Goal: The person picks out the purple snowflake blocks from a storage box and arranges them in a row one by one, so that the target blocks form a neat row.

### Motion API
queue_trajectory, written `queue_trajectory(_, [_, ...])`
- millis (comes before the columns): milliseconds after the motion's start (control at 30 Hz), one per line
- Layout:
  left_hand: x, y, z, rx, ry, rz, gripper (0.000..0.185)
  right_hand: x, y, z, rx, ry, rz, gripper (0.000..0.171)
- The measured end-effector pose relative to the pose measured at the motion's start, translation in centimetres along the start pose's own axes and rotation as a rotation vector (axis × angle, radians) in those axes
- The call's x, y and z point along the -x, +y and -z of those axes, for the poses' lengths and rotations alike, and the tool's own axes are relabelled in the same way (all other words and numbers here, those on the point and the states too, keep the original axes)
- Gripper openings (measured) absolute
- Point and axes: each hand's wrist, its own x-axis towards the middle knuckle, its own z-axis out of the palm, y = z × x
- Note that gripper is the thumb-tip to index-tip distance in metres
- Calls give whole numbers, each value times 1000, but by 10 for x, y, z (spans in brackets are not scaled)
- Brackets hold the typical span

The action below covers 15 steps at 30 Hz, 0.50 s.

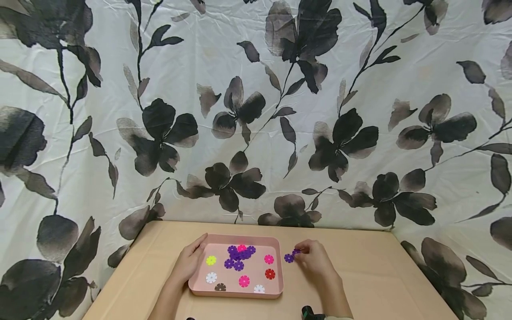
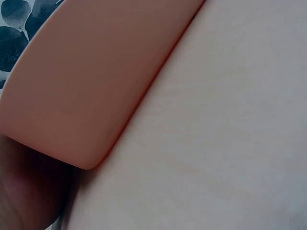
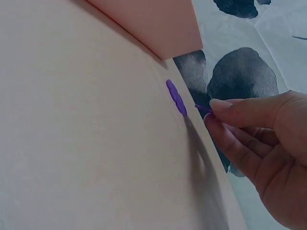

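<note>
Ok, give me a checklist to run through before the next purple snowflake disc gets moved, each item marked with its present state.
1. Left hand steadies the pink plastic tray at its left rim: ok.
2. Right hand pinches a purple snowflake disc: ok.
3. Second purple disc lies on the wooden table, outside the tray: ok.
4. The two purple discs are joined: cannot tell.
5. Purple cluster sits inside the tray: ok.
</note>
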Motion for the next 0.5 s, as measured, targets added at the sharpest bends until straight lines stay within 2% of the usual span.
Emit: queue_trajectory(500, [0, -1, -1, -4, 5, 3, 45, 1, 12, 4, 111, -24, 48, 18])
